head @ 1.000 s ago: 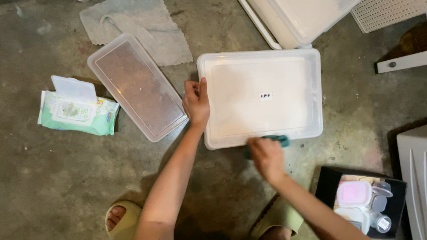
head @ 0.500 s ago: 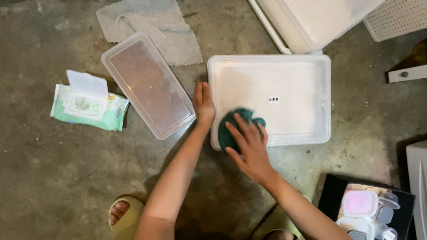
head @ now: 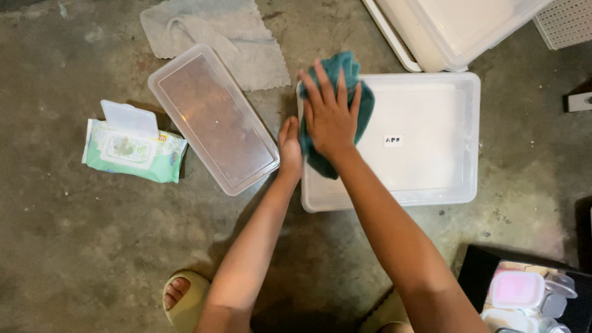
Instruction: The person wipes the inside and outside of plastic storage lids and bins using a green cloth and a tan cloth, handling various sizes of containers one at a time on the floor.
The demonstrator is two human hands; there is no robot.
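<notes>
**Wiping an upturned storage bin**

The right hand [head: 330, 114] presses a teal cloth [head: 345, 111] flat, fingers spread and released rather than clenched, against the far-left corner of the white plastic bin [head: 425, 142], which lies on the concrete floor [head: 80, 246]. The left hand [head: 290, 148] braces the bin's left edge, at nine o'clock from the cloth, fingers laid loosely along the rim. A clear oblong lid [head: 213, 117] lies at nine o'clock beyond it, then a wet-wipe pack [head: 132, 150]; a grey rag [head: 216, 37] sits at eleven o'clock. Good practice here would be even palm pressure, overlapping strokes, and a steady bracing hand so the bin cannot slide.
</notes>
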